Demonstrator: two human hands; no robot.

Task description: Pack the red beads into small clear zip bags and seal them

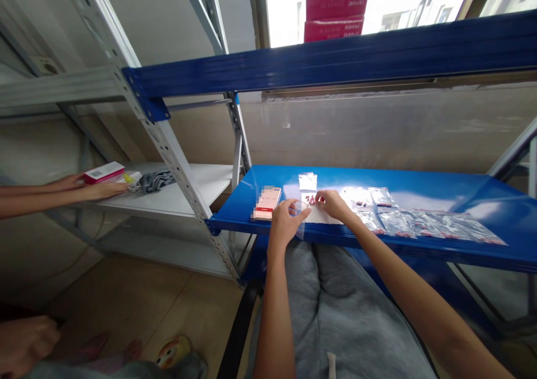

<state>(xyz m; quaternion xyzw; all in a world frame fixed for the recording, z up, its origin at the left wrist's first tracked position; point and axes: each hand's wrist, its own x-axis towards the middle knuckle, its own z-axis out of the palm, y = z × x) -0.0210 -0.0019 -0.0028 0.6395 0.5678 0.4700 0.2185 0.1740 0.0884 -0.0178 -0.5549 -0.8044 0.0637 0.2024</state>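
My left hand pinches the edge of a small clear plastic bag at the front of the blue shelf. My right hand has its fingers curled beside several tiny red pieces lying on a white sheet; whether it grips one is hidden. A pink and white box lies just left of my left hand.
Several filled clear bags lie in a row to the right, and another bag sits behind. Another person's hands rest on the white shelf at left, by a pink box and grey cloth. A blue beam runs overhead.
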